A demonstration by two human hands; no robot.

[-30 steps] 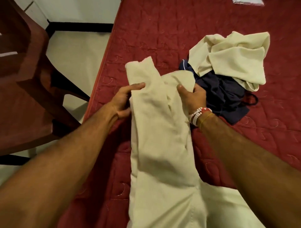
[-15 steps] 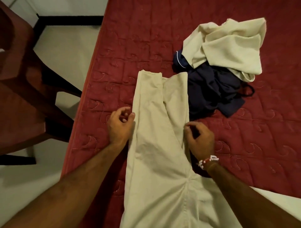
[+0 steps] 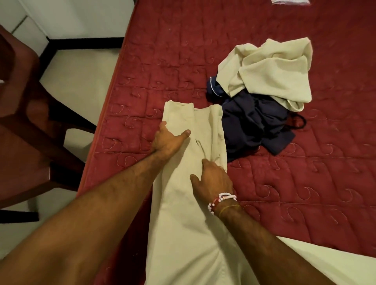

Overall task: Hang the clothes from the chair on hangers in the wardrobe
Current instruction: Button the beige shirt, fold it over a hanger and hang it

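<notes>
Cream trousers (image 3: 189, 213) lie stretched along the red quilted bed (image 3: 284, 183), legs side by side, hems pointing away from me. My left hand (image 3: 168, 140) lies flat on the left leg near its hem, fingers spread. My right hand (image 3: 211, 179) presses on the right leg a little closer to me, fingers extended; beaded bracelets circle that wrist. Beyond the hems sits a heap: a crumpled cream garment (image 3: 270, 71) on top of a dark navy garment (image 3: 256, 126). No hanger or wardrobe is in view.
A dark brown wooden chair (image 3: 26, 132) stands on the pale floor (image 3: 77, 77) left of the bed, close to its edge. A white wall with black skirting runs behind. A pale object (image 3: 289, 1) shows at the bed's far top edge.
The trousers, held up a second ago, now lie flat on the bed. Both hands let go of the fabric and opened, and now press on the legs.
</notes>
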